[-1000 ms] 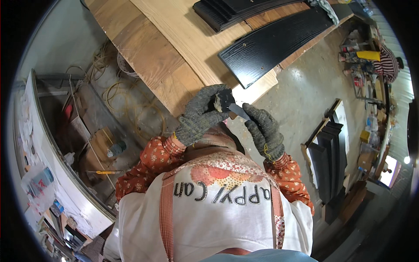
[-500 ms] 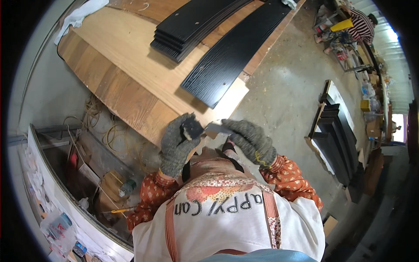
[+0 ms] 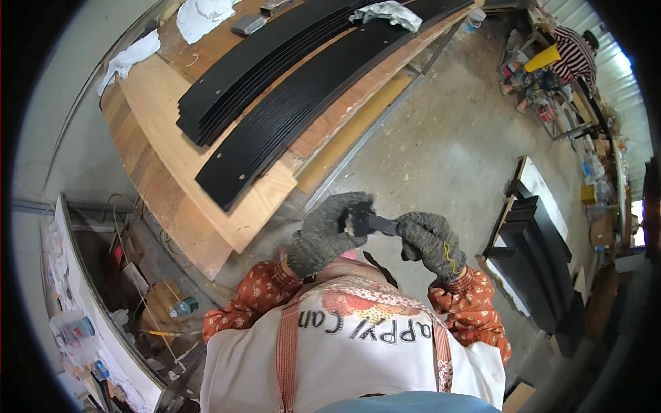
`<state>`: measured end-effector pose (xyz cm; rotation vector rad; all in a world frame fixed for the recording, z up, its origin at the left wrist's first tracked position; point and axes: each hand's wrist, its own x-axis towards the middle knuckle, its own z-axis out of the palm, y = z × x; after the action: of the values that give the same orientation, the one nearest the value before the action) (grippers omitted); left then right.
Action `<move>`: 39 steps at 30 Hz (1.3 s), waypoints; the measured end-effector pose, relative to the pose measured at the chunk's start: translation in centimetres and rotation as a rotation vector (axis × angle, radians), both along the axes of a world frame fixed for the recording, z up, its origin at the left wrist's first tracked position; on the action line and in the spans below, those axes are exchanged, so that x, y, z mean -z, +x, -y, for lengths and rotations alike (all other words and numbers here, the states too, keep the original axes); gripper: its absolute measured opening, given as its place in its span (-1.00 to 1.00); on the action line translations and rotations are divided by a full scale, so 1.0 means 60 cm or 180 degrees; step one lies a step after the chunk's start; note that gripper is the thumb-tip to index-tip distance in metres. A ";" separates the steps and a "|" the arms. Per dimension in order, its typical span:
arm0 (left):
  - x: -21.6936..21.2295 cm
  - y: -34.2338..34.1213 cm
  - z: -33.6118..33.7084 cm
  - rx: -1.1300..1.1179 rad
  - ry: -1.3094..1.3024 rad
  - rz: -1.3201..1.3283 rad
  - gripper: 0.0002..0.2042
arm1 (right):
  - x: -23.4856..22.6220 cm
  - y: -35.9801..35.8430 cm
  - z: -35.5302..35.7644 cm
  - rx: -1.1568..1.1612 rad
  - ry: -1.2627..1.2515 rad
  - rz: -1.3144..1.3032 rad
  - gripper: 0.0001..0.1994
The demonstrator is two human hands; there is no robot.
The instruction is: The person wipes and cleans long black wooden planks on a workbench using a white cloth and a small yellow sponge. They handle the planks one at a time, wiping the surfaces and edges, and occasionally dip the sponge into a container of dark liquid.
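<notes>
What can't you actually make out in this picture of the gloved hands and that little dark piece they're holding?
- Head view: the small dark strip is mostly covered by the left hand and right hand; its full shape is hidden.
- The grey knit gloves hide the fingertips' grip.
- The black slats run past the top edge; their length is cut off.
- The person in a striped top is too small and bent by the lens to read.

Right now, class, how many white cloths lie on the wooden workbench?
3: one at the bench's left edge, one near the top, one crumpled on the black slats. Others may be hidden.
</notes>
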<state>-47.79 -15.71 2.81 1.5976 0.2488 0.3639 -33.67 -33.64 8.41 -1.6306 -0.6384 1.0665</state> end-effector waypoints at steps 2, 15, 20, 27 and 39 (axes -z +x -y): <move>0.004 0.050 0.025 0.0294 -0.0100 0.0159 -0.46 | -0.018 0.054 0.027 0.0151 -0.0338 -0.0539 -0.75; 0.033 0.402 0.057 0.1133 -0.0517 -0.0006 -0.30 | -0.015 0.369 0.107 0.0914 -0.0394 0.0541 -0.74; 0.046 0.608 0.032 0.1231 -0.0173 0.0386 -0.29 | -0.059 0.519 0.066 0.0874 -0.0546 0.1041 -0.71; 0.020 0.885 0.024 0.1477 -0.0404 -0.0026 -0.32 | -0.066 0.781 0.112 0.1018 -0.0371 0.2065 -0.76; 0.028 1.299 0.079 0.1181 -0.0179 0.0256 -0.42 | -0.001 1.161 0.175 -0.0136 -0.0517 0.5221 -0.51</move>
<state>30.16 -20.47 1.13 1.5320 -0.0991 0.1316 35.97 -44.12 8.46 -2.4198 -1.5977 -0.4891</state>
